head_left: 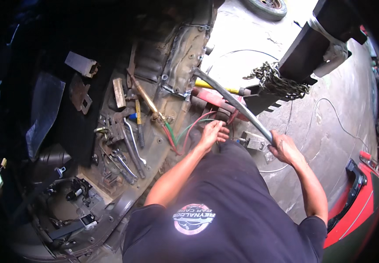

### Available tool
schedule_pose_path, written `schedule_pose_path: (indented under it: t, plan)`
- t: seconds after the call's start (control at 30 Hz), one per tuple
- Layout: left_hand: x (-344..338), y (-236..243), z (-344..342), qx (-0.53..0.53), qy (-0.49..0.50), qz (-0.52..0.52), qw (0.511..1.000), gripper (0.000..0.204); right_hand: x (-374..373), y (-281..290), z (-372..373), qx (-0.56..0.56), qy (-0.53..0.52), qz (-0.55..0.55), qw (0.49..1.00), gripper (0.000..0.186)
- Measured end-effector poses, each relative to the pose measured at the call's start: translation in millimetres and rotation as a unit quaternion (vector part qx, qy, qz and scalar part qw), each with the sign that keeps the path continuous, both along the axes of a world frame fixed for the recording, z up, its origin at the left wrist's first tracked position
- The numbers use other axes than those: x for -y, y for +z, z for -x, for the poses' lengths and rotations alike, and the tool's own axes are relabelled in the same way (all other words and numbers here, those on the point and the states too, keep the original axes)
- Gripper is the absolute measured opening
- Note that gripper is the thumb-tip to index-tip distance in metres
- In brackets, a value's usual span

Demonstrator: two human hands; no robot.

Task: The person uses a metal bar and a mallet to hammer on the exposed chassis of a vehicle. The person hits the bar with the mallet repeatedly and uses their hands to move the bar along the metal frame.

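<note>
Gripping a long grey bar point(235, 101) near its close end, the person's right hand point(285, 148) has its fingers wrapped firmly round the metal. The bar slants away to the edge of a bare sheet-metal panel point(185, 57), though I can't tell from here whether its tip is hooked in or merely resting there. The left hand point(212, 135) is half open, fingers loosely curled, with nothing that I can make out inside it, just beside a red hose point(193, 128) and a green hose point(181, 135).

To handle that bar well, I'd seat its tip squarely, keep the grip this far out for leverage, and press smoothly rather than jerk. I'd also keep the free hand clear of its sweep (and those hoses too).

The bar looks smooth and round, darker toward the tip, gently curved, though the lens may exaggerate that. The panel is scuffed and ribbed, with ragged edges. Beyond, knotted steel chain point(270, 78) hugs a flat-sided black post point(297, 50), while a brass torch point(146, 97) lies gleaming on the dusty metal.
</note>
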State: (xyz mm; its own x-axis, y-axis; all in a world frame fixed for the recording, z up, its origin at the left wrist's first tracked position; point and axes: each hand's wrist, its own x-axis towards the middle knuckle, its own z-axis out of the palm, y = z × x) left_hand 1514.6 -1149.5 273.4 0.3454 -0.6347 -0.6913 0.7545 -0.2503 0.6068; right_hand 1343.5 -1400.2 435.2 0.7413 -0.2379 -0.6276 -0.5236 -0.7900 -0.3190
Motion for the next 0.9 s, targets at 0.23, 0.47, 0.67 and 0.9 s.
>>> schedule_pose_path:
  t: [0.23, 0.47, 0.67, 0.9]
  plan:
    - [86.0, 76.4, -27.9, -0.061, 0.179, 0.227, 0.955, 0.044, -23.4, 96.0, -72.3, 0.032, -0.016, -0.174, 0.984, 0.04]
    - [71.2, 67.2, -39.0, -0.107, 0.226, 0.238, 0.939, 0.027, -48.3, 99.3, -80.4, 0.075, -0.051, -0.231, 0.969, 0.049]
    - [64.5, 54.4, -41.1, -0.086, 0.203, 0.236, 0.946, 0.023, -58.1, 84.2, -76.7, 0.012, -0.098, -0.258, 0.961, 0.056]
    - [63.3, 63.4, -56.6, -0.1, 0.221, 0.206, 0.948, 0.022, -68.5, 87.8, -94.7, 0.03, -0.159, -0.299, 0.94, 0.049]
